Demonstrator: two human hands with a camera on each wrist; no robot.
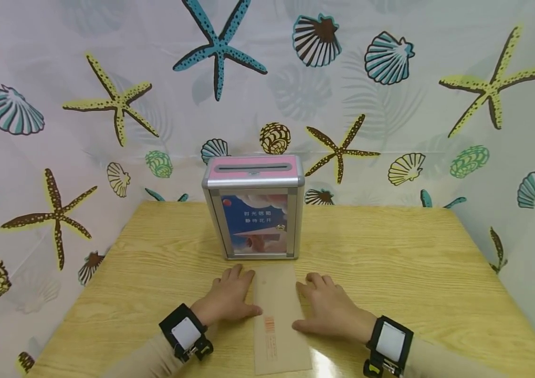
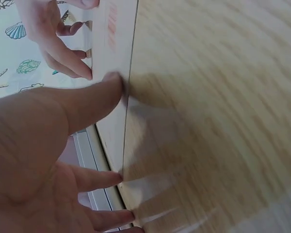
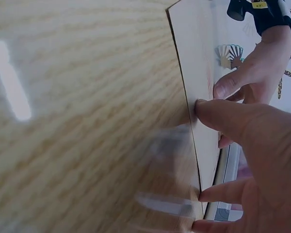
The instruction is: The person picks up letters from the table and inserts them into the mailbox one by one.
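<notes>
A tan paper envelope (image 1: 280,299) with red print near its lower left lies flat on the wooden table, its far end close to the foot of a mailbox (image 1: 256,220). At the envelope's left edge is my left hand (image 1: 229,299), fingers spread, with the thumb tip on the paper. From the other side my right hand (image 1: 328,307) touches the right edge with its thumb, and its fingertips rest by the far right edge. Both wrist views show the thumbs on the envelope (image 3: 191,63) and the fingers fairly straight.
Silver-framed and pink-topped, the mailbox has a long slot (image 1: 253,168) on top and a small lock (image 1: 280,227) on its front. The wooden table (image 1: 390,252) extends to both sides. A cloth (image 1: 267,100) with starfish and shells hangs around the back and sides.
</notes>
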